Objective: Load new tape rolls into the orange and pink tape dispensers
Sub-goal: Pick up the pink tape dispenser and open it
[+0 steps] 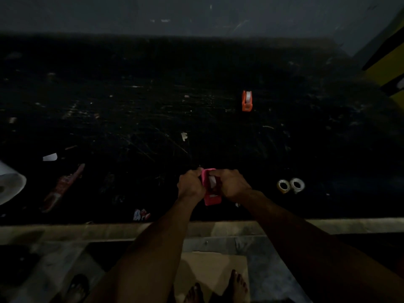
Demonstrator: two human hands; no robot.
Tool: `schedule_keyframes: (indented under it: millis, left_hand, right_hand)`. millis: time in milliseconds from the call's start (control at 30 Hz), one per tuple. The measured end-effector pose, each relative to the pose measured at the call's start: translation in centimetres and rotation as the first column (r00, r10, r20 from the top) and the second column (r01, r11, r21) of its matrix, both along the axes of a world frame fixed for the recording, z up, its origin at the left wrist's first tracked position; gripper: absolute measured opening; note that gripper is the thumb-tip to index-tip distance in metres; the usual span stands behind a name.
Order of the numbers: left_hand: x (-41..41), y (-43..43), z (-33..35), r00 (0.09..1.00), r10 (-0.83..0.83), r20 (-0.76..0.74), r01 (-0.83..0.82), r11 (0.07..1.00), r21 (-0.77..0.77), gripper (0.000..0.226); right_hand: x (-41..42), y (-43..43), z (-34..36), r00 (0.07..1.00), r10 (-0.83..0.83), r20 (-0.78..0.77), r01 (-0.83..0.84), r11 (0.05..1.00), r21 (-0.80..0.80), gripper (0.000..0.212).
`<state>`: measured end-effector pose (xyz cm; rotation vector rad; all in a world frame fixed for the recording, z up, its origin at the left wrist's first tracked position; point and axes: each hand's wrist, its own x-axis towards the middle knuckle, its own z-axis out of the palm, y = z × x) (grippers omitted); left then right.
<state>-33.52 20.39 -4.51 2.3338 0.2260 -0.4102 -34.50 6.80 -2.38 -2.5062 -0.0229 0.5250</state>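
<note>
The pink tape dispenser (pixel 212 199) stands near the front edge of the dark table, with a white tape roll (pixel 212 182) showing inside it. My left hand (pixel 190 184) grips its left side and my right hand (pixel 231 183) grips its right side. The orange tape dispenser (pixel 247 101) stands farther back to the right, with a white roll in it. Two loose tape rolls (pixel 290 185) lie side by side on the table to the right of my hands.
The black table (pixel 131 119) is scratched and strewn with paper scraps. A reddish packet (pixel 63 186) and a white object (pixel 11 184) lie at the left. A small red-white wrapper (pixel 141 214) sits by the front edge. Cardboard (pixel 209 272) and feet show below.
</note>
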Motion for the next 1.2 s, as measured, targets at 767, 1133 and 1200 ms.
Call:
schedule_keyframes:
  millis: [767, 1133, 1200]
  left_hand:
    - [0.3, 0.6, 5.8, 0.996, -0.079, -0.034, 0.049, 0.849, -0.526, 0.031]
    - [0.3, -2.1, 3.1, 0.996, -0.045, -0.078, 0.002, 0.877, -0.48, 0.016]
    - [0.1, -3.0, 2.8, 0.994, -0.038, -0.106, -0.02, 0.867, -0.498, 0.009]
  right_hand:
    - [-1.5, 0.5, 6.7, 0.977, -0.112, 0.183, 0.107, 0.994, 0.036, 0.036]
    - [-3.6, -2.5, 4.8, 0.954, -0.268, 0.135, 0.277, 0.96, -0.052, 0.025]
    - [-3.9, -3.7, 4.2, 0.947, -0.295, 0.126, 0.306, 0.948, -0.085, 0.021]
